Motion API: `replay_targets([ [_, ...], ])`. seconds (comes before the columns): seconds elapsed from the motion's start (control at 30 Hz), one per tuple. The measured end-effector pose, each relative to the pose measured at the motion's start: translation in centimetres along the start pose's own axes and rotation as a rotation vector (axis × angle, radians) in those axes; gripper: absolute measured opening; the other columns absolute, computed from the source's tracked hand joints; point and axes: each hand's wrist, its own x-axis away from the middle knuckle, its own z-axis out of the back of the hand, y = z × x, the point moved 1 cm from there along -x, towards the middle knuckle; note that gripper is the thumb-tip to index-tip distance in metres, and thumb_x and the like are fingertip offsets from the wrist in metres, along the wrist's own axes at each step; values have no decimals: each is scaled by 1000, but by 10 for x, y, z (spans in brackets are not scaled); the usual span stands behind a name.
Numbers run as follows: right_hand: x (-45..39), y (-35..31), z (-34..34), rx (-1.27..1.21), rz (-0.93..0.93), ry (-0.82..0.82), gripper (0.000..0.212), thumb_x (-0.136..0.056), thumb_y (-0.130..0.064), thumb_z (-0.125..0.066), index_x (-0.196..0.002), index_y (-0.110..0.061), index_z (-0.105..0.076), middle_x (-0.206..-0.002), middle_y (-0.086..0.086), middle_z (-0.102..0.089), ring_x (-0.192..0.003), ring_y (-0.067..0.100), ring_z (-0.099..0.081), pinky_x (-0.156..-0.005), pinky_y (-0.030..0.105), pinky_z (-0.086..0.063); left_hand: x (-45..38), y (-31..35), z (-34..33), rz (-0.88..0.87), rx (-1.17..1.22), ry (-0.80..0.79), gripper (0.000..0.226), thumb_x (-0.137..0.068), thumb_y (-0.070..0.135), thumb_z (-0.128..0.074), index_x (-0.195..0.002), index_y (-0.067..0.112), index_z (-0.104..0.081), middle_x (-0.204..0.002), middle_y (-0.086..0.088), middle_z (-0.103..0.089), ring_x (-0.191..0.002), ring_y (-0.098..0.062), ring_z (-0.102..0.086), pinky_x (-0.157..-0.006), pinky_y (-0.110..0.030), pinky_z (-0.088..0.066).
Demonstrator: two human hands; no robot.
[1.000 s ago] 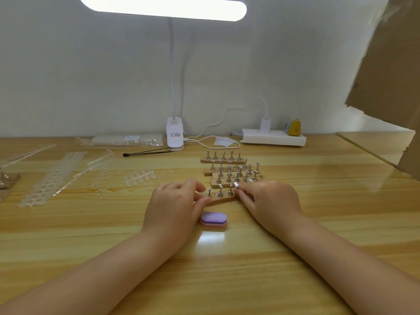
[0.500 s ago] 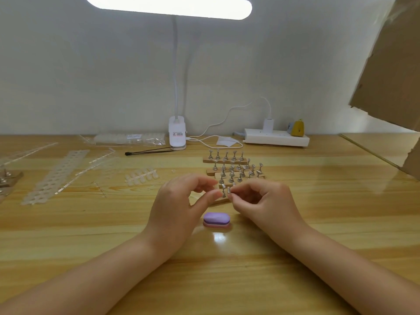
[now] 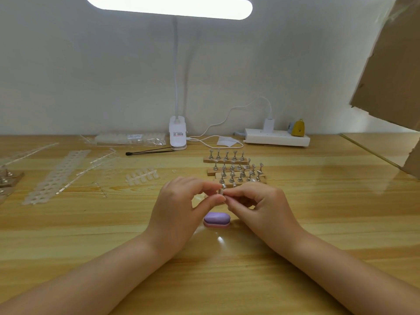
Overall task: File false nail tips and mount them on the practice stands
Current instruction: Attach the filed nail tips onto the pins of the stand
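Observation:
My left hand (image 3: 179, 208) and my right hand (image 3: 256, 205) meet fingertip to fingertip above the table's middle. Between them they pinch a small silver stand peg (image 3: 221, 192); whether a clear nail tip sits on it is too small to tell. Just below the fingers lies a purple filing block (image 3: 217, 219). Behind the hands stand several wooden strips with rows of metal practice stands (image 3: 236, 171); my fingers partly hide the nearest strip. A cluster of loose clear nail tips (image 3: 142, 175) lies to the left of the hands.
Empty plastic tip strips (image 3: 56, 176) and another stand strip (image 3: 9, 178) lie at the left. At the back are a bag of tips (image 3: 130, 139), a black stick tool (image 3: 150, 152), the lamp clip (image 3: 177, 135) and a power strip (image 3: 277, 137). Cardboard (image 3: 391, 76) overhangs the right.
Both hands have lifted off the nearest stand strip and come toward me. They now pinch the peg together above the purple block.

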Motion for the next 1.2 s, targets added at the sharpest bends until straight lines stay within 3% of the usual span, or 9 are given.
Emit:
replay_targets([
  [0.13,-1,0,-1,22,19,2,18,-83,-7,-73,-99,-15,-76,-78,-10,-70,-74,6,-65,-67,22,-53,0,1,1,3,34,10,28,-79,49,-59,-92,28,-72,-85,19,-68,-82,-2,-59,-79,-41,-48],
  [0.4,0,-1,0,36,45,7,16,-84,-8,-73,-98,-14,-77,-77,-15,-66,-74,4,-64,-67,21,-52,0,2,1,35,20,15,19,-78,43,-70,-91,28,-72,-83,18,-69,-81,-4,-61,-79,-43,-49],
  [0.63,1,0,3,113,177,9,13,-83,-7,-70,-94,-10,-76,-74,1,-68,-66,14,-61,-60,28,-49,0,3,1,96,178,-44,20,-74,42,-67,-90,33,-75,-84,16,-71,-82,-11,-65,-79,-43,-51],
  [0.77,2,0,3,126,174,-3,12,-84,-7,-71,-94,-10,-76,-75,-1,-69,-67,10,-60,-62,22,-49,0,1,0,90,173,-35,19,-74,38,-68,-92,35,-74,-84,18,-71,-80,-10,-65,-78,-44,-52],
  [0.9,-3,0,1,130,65,-14,7,-82,-6,-72,-86,-12,-73,-72,-7,-67,-65,6,-60,-62,16,-47,1,6,-3,47,56,29,34,-77,48,-70,-107,32,-68,-104,23,-64,-84,-1,-62,-80,-48,-51],
  [0.97,-6,4,4,116,-39,41,7,-83,-8,-71,-80,-14,-69,-67,-9,-65,-65,7,-61,-59,13,-46,2,9,-3,48,22,61,39,-83,50,-58,-116,29,-63,-113,23,-59,-84,-2,-62,-82,-49,-50],
  [1.07,-8,15,11,170,-194,87,11,-83,-17,-71,-73,-20,-67,-62,-13,-62,-60,5,-59,-54,13,-42,2,10,0,96,-5,89,34,-90,47,-44,-112,30,-63,-109,24,-55,-87,1,-59,-86,-48,-47],
  [1.17,-10,23,16,287,-295,93,16,-83,-30,-70,-68,-25,-67,-54,-15,-56,-54,3,-53,-52,20,-37,2,9,1,167,-24,104,13,-92,33,-54,-104,37,-58,-104,25,-53,-86,0,-58,-82,-51,-48],
  [1.2,-11,25,15,321,-319,85,18,-83,-33,-69,-67,-26,-68,-52,-15,-54,-53,3,-51,-51,21,-34,1,8,0,191,-35,105,17,-92,23,-57,-103,36,-57,-103,24,-52,-86,-1,-58,-80,-53,-48],
])
